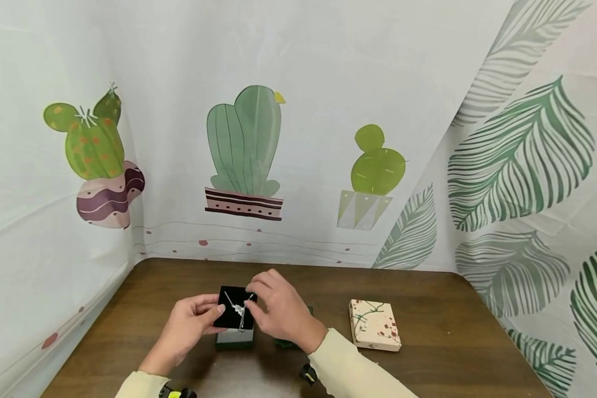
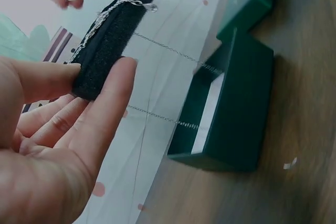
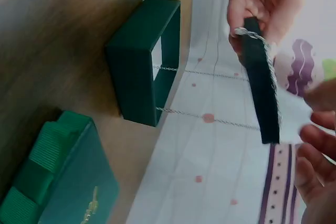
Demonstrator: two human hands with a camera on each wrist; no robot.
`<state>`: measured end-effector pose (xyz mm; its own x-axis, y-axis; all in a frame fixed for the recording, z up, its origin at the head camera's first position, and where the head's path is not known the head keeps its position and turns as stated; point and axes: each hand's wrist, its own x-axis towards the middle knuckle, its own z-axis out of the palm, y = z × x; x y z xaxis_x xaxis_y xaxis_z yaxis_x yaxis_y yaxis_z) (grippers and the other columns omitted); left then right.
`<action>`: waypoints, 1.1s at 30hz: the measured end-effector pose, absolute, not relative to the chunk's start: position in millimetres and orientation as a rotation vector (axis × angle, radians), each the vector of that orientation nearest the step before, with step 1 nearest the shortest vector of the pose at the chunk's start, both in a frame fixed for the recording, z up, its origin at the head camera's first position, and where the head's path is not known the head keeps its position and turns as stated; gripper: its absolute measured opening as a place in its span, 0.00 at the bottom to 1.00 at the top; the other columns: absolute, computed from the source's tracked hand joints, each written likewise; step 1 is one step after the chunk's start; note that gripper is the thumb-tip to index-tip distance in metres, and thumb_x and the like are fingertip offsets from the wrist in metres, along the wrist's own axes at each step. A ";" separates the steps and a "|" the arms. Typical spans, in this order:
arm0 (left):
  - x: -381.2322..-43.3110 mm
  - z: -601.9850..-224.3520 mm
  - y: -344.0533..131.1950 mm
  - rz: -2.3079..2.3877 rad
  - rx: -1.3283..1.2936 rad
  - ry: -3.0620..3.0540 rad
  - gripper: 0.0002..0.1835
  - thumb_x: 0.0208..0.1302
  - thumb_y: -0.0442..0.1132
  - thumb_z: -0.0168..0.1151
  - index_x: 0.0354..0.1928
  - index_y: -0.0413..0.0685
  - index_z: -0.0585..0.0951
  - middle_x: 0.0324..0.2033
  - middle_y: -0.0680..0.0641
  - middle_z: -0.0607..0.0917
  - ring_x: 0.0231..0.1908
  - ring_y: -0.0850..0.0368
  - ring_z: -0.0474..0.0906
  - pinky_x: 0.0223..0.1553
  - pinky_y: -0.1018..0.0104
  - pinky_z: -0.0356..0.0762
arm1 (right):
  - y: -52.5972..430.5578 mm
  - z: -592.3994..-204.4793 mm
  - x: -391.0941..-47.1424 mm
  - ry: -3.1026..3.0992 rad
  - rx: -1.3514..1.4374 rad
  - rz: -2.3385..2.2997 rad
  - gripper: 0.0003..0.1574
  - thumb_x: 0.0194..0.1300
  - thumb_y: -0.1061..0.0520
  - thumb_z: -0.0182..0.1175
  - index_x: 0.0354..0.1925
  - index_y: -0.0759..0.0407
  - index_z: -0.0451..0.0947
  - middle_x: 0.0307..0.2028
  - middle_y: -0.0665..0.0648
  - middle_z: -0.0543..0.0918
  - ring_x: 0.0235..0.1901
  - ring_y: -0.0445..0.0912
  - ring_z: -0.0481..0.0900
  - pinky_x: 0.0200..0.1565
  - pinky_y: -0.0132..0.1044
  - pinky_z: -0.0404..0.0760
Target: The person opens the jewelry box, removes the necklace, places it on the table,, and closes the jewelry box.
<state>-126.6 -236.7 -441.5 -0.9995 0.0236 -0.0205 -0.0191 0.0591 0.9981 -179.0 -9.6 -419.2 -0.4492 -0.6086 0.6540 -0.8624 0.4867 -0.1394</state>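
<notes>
My left hand (image 1: 186, 327) pinches a black foam jewelry pad (image 1: 225, 319) between thumb and fingers, raised above a small open green box (image 2: 244, 103). Across the pad's face hangs a silver necklace (image 1: 239, 310) with a pendant. In both wrist views two strands of its chain (image 3: 210, 119) run from the pad's underside down into the box. My right hand (image 1: 282, 310) hovers beside the pad's right edge, fingers loosely bent; the right wrist view shows its fingertips apart from the pad.
A green lid (image 3: 79, 171) with a ribbon bow lies right of the box, partly hidden by my right arm in the head view. Farther right on the brown table (image 1: 448, 331) is a cream patterned box (image 1: 375, 325). A printed cloth (image 1: 318, 110) hangs behind.
</notes>
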 end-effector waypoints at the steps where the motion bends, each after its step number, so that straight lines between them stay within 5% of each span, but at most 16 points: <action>1: -126.5 -441.4 -236.0 2.143 0.007 2.244 0.24 0.74 0.31 0.60 0.64 0.19 0.72 0.46 0.36 0.89 0.42 0.57 0.89 0.43 0.55 0.90 | -10.2 -418.1 -176.9 -2.173 1.249 0.561 0.11 0.67 0.53 0.71 0.47 0.53 0.85 0.47 0.49 0.85 0.47 0.43 0.79 0.52 0.34 0.82; 10: -123.6 -439.1 -236.8 2.164 0.114 2.108 0.24 0.75 0.34 0.62 0.62 0.20 0.72 0.45 0.44 0.91 0.44 0.55 0.90 0.46 0.51 0.90 | -17.6 -413.7 -167.4 -2.152 1.406 0.268 0.07 0.65 0.52 0.73 0.42 0.48 0.86 0.37 0.45 0.83 0.38 0.39 0.76 0.44 0.28 0.77; 19: -123.8 -436.8 -235.1 2.186 0.122 2.056 0.22 0.74 0.34 0.62 0.61 0.21 0.73 0.43 0.51 0.91 0.46 0.55 0.90 0.46 0.52 0.90 | -20.6 -403.9 -161.1 -2.143 1.408 0.001 0.08 0.61 0.56 0.72 0.40 0.48 0.85 0.35 0.47 0.85 0.36 0.39 0.81 0.41 0.26 0.84; 24: -122.9 -435.1 -234.0 2.182 0.118 2.065 0.23 0.74 0.34 0.62 0.61 0.21 0.73 0.43 0.49 0.91 0.45 0.57 0.90 0.46 0.53 0.90 | -21.5 -403.3 -159.7 -2.142 1.381 -0.034 0.16 0.55 0.54 0.77 0.43 0.50 0.85 0.36 0.48 0.85 0.36 0.40 0.80 0.43 0.28 0.85; 33: -121.8 -436.7 -228.4 2.154 0.107 2.068 0.23 0.74 0.33 0.62 0.61 0.19 0.72 0.43 0.42 0.90 0.46 0.51 0.90 0.46 0.51 0.90 | -15.8 -398.2 -169.9 -2.141 1.369 0.061 0.15 0.57 0.59 0.75 0.42 0.48 0.84 0.40 0.47 0.82 0.39 0.40 0.79 0.45 0.31 0.81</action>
